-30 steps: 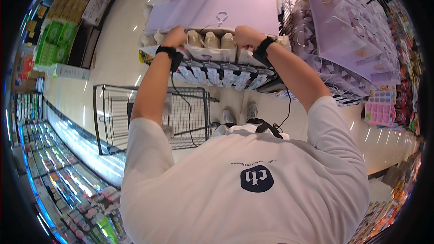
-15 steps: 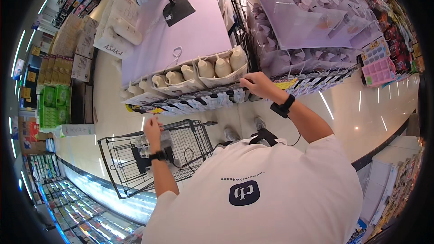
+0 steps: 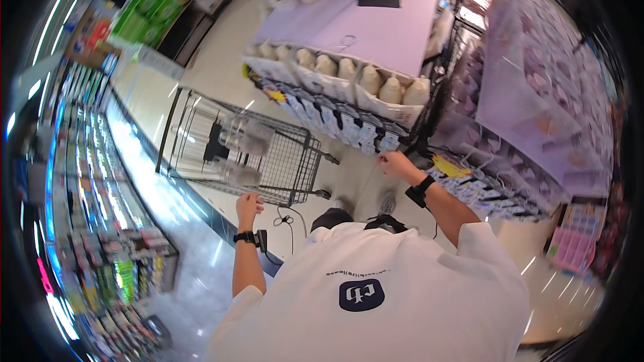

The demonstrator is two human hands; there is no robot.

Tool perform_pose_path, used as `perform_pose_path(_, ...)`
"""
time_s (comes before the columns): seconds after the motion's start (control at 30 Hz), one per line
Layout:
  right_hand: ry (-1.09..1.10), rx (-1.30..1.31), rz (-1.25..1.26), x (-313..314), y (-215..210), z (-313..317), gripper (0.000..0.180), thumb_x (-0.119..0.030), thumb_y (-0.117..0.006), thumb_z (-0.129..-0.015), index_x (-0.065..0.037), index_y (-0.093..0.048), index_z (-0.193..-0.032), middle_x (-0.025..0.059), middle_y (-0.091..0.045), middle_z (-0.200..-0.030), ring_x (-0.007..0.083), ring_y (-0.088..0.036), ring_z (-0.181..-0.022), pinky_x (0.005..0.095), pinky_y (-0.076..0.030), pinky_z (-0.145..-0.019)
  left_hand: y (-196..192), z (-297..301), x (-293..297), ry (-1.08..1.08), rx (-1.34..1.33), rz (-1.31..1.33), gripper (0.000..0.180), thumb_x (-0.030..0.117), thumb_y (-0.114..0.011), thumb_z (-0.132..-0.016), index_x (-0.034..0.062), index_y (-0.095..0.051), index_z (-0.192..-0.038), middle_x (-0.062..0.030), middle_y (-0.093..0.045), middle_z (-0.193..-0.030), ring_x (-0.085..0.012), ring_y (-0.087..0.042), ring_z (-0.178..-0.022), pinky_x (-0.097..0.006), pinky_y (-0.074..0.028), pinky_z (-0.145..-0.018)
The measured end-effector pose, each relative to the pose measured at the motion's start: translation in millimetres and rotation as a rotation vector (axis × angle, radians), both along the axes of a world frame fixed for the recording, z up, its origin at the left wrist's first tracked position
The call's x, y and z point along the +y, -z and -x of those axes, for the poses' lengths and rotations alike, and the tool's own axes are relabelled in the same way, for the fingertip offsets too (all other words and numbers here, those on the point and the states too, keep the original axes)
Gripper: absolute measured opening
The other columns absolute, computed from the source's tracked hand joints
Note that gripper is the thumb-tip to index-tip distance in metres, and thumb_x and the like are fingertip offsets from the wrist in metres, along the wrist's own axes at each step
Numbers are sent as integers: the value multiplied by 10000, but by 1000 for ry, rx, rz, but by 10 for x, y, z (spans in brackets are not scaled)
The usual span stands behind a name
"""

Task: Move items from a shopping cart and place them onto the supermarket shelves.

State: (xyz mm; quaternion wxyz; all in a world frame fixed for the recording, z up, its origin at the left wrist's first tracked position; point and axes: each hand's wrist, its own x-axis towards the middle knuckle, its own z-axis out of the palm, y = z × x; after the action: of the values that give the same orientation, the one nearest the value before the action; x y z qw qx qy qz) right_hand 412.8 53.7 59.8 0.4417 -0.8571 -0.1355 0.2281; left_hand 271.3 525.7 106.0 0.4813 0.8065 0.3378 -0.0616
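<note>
My left hand [image 3: 248, 205] is beside the near edge of a black wire shopping cart [image 3: 285, 161], its fingers curled in and nothing visible in them. In the cart lie clear, shiny packs [image 3: 240, 173] whose contents are blurred. My right hand [image 3: 396, 163], fingers loosely bent and thumb apart, hovers empty below the corner of a lilac display. Closest to it are small packs [image 3: 365, 135] hanging along the display's front. Above these, cream-coloured bottles [image 3: 370, 80] stand in a white printed tray [image 3: 396, 111]. Both wrists wear black bands with small devices.
A second lilac display [image 3: 530, 87] with wrapped goods stands on the right, with yellow tags [image 3: 451, 166] below. Lit shelves [image 3: 100, 188] line the left. Green packs [image 3: 144, 17] are stacked at the far left. A black cable [image 3: 290, 221] hangs near my left hand.
The view has turned left, so the displays appear farther right. My right hand has come away from the tray's corner. My left hand, formerly over the cart's far side, is now beside its near edge.
</note>
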Motion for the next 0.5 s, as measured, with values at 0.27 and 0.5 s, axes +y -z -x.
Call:
perform_pose_path(0.27, -311, 538, 212, 1279, 714, 80, 429, -363, -513, -905, -7, -578, -1136, 86, -654, -740, 165, -620, -593, 290, -505, -521, 794, 2446, 612, -595, 50, 261, 232, 210, -513, -854, -11, -584, -875, -117, -616, -659, -180, -564, -452, -299, -461, -385)
perform_pose_path(0.5, -133, 805, 186, 2681, 1197, 626, 576, -448, -441, -942, 16, -426, -1284, 223, -528, -1172, 297, -611, -899, 379, -553, -713, 1345, 4118, 1298, -806, 141, 421, 213, 159, -504, -852, -33, -585, -892, -143, -630, -692, -205, -587, -475, -303, -482, -415)
